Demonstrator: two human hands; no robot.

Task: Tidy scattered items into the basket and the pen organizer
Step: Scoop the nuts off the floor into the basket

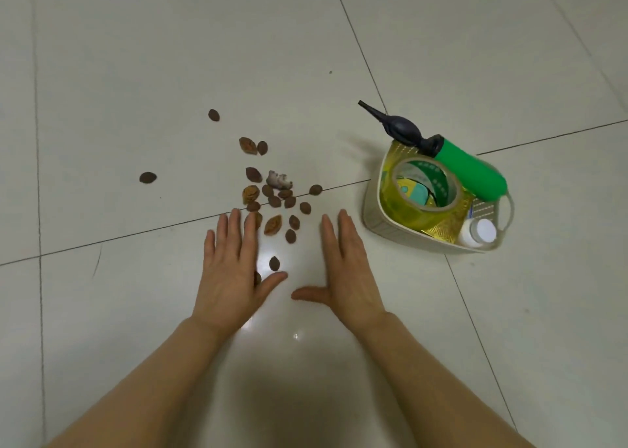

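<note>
Mostly brown pits scattered beyond left hand, fingers flat.

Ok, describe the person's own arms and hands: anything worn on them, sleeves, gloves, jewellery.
Both forearms are bare as far as the frame shows, with no sleeves in view. The left hand and the right hand wear no gloves, and no rings, watch or bracelet show on the fingers or wrists.

Brown pits on the floor: about twenty, some partly hidden. Pale ginger-like lump: one. Basket: one, holding one tape roll, one green-and-black pump, one white bottle. Hands: two.
</note>
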